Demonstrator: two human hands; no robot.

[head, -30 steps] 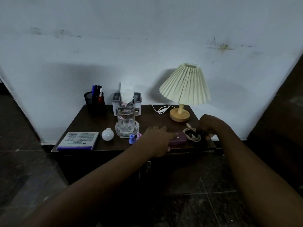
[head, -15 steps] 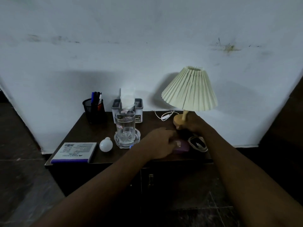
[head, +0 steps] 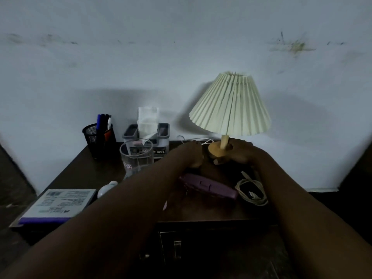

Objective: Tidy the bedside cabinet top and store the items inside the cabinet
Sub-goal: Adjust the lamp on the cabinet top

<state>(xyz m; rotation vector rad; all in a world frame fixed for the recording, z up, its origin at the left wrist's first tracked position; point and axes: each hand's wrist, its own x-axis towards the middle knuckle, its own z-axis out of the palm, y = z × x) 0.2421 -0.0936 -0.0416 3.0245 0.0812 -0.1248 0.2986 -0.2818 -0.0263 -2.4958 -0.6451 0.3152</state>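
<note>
Lamp (head: 230,117), centre right: judged top-heavy, shade (head: 233,97) crushable, best held at base (head: 215,151) | right hand (head: 240,155): wrapped round base | left hand (head: 190,155): finger state indeterminable

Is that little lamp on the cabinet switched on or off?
Off. The lamp shows no glow through its pleats, and the wall behind it is dim, with the lamp's own shadow on it.

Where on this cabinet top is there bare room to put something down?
Bare wood lies left of the glass, between the pen holder and the book. A narrow strip runs along the front edge before the purple case. The right is crowded: lamp base, case, coiled cable.
</note>
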